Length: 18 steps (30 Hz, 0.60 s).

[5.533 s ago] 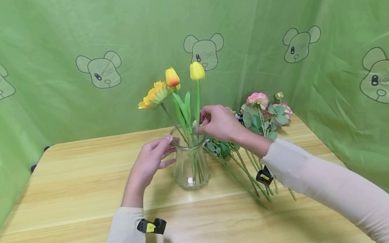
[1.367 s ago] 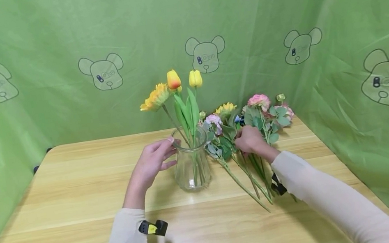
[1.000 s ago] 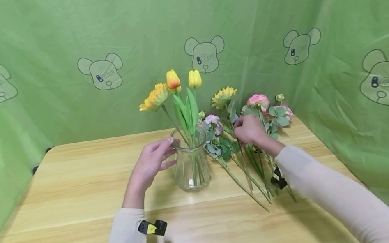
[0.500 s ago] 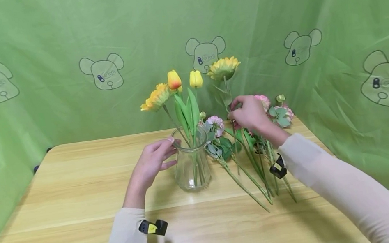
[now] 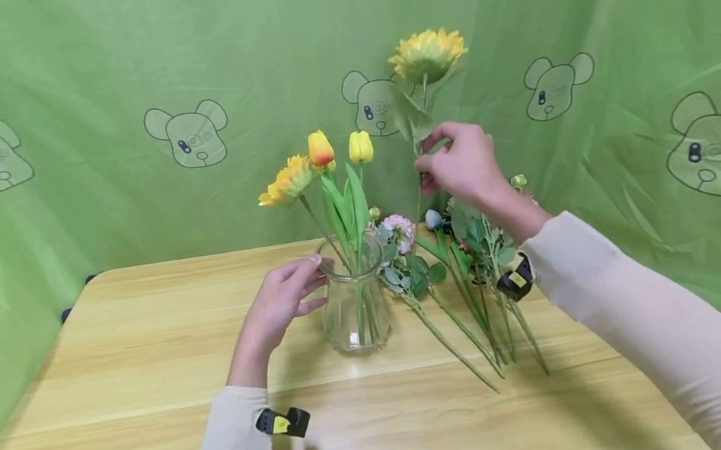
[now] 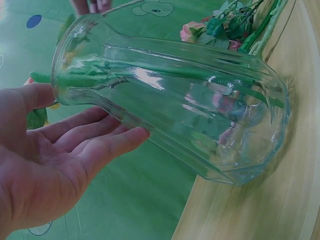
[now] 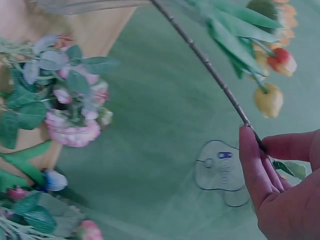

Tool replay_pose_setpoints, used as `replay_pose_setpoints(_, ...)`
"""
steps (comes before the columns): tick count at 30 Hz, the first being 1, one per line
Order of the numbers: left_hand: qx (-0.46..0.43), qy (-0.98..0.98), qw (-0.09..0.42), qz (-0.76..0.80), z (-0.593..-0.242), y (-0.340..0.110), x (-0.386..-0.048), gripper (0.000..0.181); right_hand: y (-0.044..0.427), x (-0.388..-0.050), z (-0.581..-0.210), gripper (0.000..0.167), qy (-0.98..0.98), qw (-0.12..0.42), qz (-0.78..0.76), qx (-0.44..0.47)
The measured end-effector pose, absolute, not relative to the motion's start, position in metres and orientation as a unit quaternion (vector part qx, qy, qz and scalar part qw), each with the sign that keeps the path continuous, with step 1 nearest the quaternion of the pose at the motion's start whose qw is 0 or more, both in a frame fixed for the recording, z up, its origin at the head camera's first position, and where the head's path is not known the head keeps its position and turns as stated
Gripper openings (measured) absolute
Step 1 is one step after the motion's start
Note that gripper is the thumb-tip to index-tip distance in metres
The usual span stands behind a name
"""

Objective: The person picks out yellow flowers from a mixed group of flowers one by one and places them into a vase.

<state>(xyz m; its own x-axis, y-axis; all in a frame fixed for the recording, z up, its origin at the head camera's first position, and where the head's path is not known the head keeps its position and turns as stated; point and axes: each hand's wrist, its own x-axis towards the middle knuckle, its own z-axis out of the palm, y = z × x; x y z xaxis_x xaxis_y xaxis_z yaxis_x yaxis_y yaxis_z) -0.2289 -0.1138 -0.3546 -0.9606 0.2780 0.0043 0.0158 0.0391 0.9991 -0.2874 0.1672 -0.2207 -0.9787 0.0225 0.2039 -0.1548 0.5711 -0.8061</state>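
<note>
My left hand [image 5: 283, 293] holds the clear glass vase [image 5: 356, 325] at its neck, thumb at the rim and fingers along the side, in the left wrist view too. Standing in the vase are an orange-yellow sunflower [image 5: 288, 181], a red-yellow tulip [image 5: 321, 149] and a yellow tulip [image 5: 360, 147]; another bloom behind is mostly hidden. Above the table, right of the vase, my right hand [image 5: 463, 164] pinches the thin stem of a yellow sunflower [image 5: 428, 54], its head upward. The right wrist view shows this dark stem [image 7: 207, 65] between thumb and fingers.
Right of the vase, a loose pile lies on the wooden table [image 5: 142, 348]: a pale purple flower [image 5: 398, 231], a bluish-white tulip [image 5: 433, 220] and leafy green stems [image 5: 442, 340]. Pink flowers [image 7: 72, 130] show in the right wrist view. A green curtain [image 5: 265, 38] hangs behind.
The right hand let go of the yellow tulip in the vase, reached into the pile, and lifted the yellow sunflower up out of it. The left hand has stayed at the vase.
</note>
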Motion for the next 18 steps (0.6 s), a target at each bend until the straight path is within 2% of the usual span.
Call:
replay_pose_setpoints(10, 0.1, 0.716, 0.096, 0.684, -0.355, -0.114, -0.229, 0.051, 0.16, -0.287, -0.188, 0.032, -0.853, 0.142, 0.5, 0.039)
replay_pose_setpoints(18, 0.096, 0.709, 0.098, 0.691, -0.354, -0.113, -0.229, 0.049, 0.146, -0.282, -0.186, 0.032, -0.843, 0.142, 0.516, 0.049)
